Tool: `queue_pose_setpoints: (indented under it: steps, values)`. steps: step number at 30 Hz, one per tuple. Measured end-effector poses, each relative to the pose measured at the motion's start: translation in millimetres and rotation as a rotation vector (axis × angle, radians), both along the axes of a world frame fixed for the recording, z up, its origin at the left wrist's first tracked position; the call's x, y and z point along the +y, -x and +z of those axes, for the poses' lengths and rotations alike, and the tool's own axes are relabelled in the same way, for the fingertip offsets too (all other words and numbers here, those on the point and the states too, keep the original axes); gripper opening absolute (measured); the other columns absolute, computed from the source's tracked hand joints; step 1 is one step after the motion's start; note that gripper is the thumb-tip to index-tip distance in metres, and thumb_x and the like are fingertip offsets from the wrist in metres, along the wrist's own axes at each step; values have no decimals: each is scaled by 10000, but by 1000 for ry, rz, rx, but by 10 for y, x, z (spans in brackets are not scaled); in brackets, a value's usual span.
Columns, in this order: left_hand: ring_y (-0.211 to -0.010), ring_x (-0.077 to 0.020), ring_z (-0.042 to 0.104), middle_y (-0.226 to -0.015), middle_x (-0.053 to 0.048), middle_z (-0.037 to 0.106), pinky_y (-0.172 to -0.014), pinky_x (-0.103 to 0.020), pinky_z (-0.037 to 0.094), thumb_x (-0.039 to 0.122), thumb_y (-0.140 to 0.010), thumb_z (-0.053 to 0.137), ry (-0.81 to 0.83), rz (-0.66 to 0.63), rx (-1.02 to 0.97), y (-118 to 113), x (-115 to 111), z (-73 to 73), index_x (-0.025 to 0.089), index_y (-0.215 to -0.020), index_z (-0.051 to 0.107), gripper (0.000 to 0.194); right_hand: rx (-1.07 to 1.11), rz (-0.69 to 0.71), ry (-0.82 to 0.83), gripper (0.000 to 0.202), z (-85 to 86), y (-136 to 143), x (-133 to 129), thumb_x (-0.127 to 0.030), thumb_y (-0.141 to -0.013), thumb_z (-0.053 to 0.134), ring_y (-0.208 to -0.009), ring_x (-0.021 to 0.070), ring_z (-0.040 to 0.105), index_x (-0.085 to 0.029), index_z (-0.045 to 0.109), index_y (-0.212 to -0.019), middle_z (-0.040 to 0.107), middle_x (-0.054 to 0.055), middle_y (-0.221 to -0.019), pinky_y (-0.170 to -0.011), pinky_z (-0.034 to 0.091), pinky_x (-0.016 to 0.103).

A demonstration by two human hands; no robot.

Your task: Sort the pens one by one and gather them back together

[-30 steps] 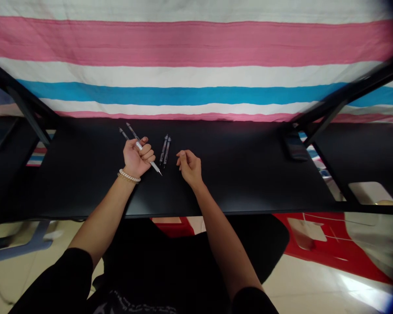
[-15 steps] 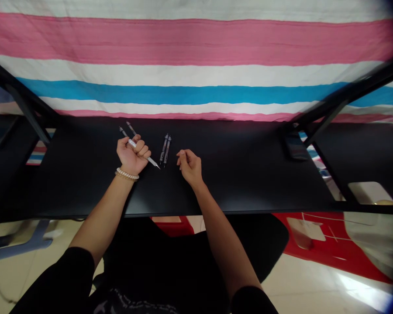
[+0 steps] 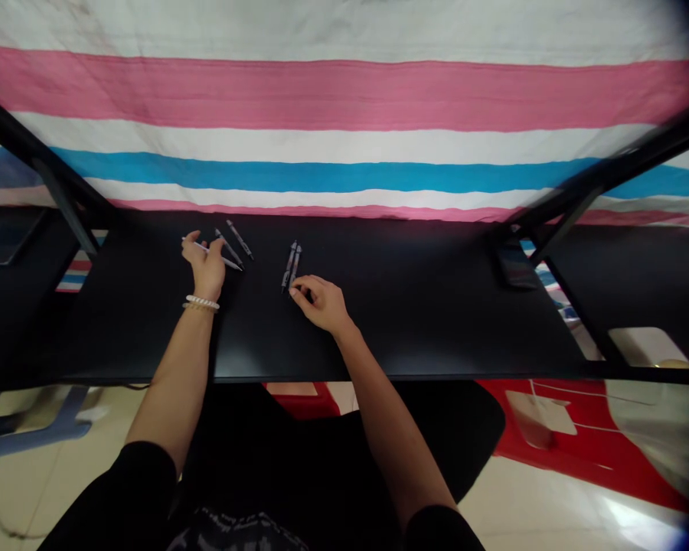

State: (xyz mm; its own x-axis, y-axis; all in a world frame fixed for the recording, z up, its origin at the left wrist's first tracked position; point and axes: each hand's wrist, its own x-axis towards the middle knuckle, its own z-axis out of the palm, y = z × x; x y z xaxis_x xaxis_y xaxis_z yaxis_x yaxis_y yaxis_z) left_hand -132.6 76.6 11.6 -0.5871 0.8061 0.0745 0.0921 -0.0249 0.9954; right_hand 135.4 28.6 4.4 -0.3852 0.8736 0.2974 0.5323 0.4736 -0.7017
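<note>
My left hand (image 3: 205, 268) is over the left part of the table, thumb and finger spread apart. A white pen (image 3: 233, 264) passes beneath it, showing in the gap between thumb and finger and again to the right of the thumb. Two grey pens (image 3: 240, 240) lie slanted close by, one nearly touching the white pen. At the centre, my right hand (image 3: 321, 302) has its thumb and forefinger closed at the near end of the right one of two side-by-side grey pens (image 3: 288, 264). The fingertips partly hide that end.
The black table (image 3: 413, 306) has metal posts at both sides. A dark phone-like object (image 3: 514, 264) rests by the right post. A striped cloth (image 3: 344, 92) hangs behind. Red stools (image 3: 579, 436) stand below on the right.
My left hand has moved left and turned over; its fist around the white pen has loosened. My right hand has moved left to the central pair of pens.
</note>
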Motion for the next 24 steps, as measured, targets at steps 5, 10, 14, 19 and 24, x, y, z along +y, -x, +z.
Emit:
queue_pose_setpoints:
  steps: [5, 10, 14, 19, 24]
  values:
    - [-1406, -284, 454, -1408, -126, 493, -1211, -421, 336, 306, -872, 699, 17, 27, 221, -150, -54, -111, 231, -1257, 562, 416, -43, -1, -18, 214, -26, 0, 14, -393, -1004, 570, -681, 135, 576, -251, 729, -983, 644, -5, -801, -652, 393, 257]
    - [-1527, -290, 312, -1551, -149, 392, -1250, -422, 281, 294, -877, 702, -2, -56, 295, -255, -82, -108, 239, -1330, 564, 477, -83, -12, -26, 202, -30, 15, 17, -383, -1006, 571, -713, 140, 588, -249, 721, -1016, 633, -4, -794, -639, 373, 250]
    - [-1547, -287, 281, -1570, -171, 369, -1277, -407, 208, 322, -895, 687, -5, -27, 347, -330, -105, -101, 201, -1338, 573, 472, -113, -9, -40, 202, -10, 31, 13, -385, -1010, 582, -727, 148, 602, -253, 727, -1059, 626, -6, -778, -643, 372, 255]
    - [-1514, -317, 313, -1538, -195, 411, -1278, -449, 175, 303, -925, 645, -33, -2, 465, -415, -139, -68, 174, -1336, 554, 440, -202, -34, -28, 245, 28, 49, 3, -430, -1009, 592, -713, 151, 600, -261, 699, -1150, 691, 12, -883, -627, 366, 265]
    - [-1357, -299, 462, -1370, -166, 522, -1207, -497, 291, 247, -927, 602, -31, 64, 597, -466, -149, -52, 188, -1199, 576, 280, -283, -74, -32, 239, 38, 88, -10, -435, -1023, 565, -760, 154, 625, -235, 691, -985, 697, 9, -902, -618, 339, 259]
